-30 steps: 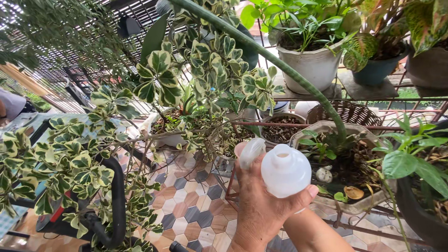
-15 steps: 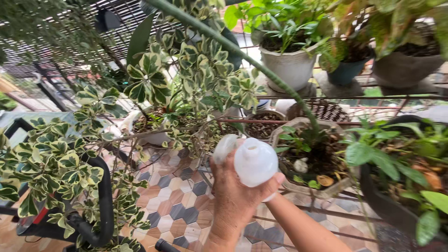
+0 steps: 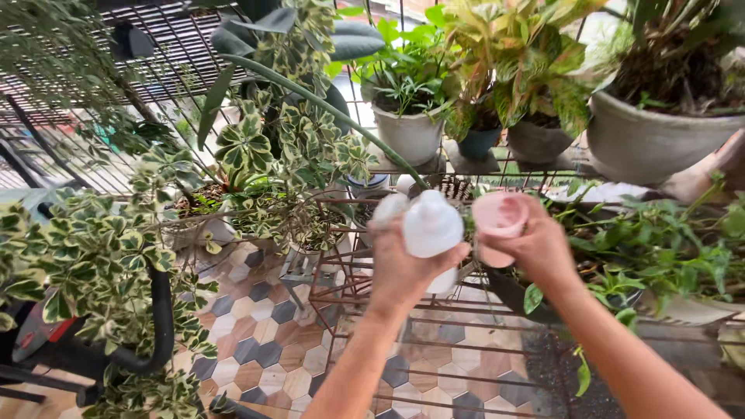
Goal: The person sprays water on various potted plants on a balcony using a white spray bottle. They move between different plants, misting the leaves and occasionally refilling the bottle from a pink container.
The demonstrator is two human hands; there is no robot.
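My left hand is raised in front of me and grips a white translucent plastic bottle with an open neck. A small white cap piece sits against the same hand's fingers. Just to the right, my right hand holds a small pink cup-like container, its open mouth turned toward the bottle. The two things are close together, a narrow gap apart. Both are held above a rust-coloured wire plant rack.
A bushy green-and-cream variegated plant fills the left, with a black curved pipe beside it. Potted plants stand on the upper shelf: a white pot and a large grey pot. Hexagon-patterned floor tiles lie below.
My right hand has come into view holding the pink container and now sits next to the bottle. My left hand has moved farther out, and the view has shifted toward the upper pots.
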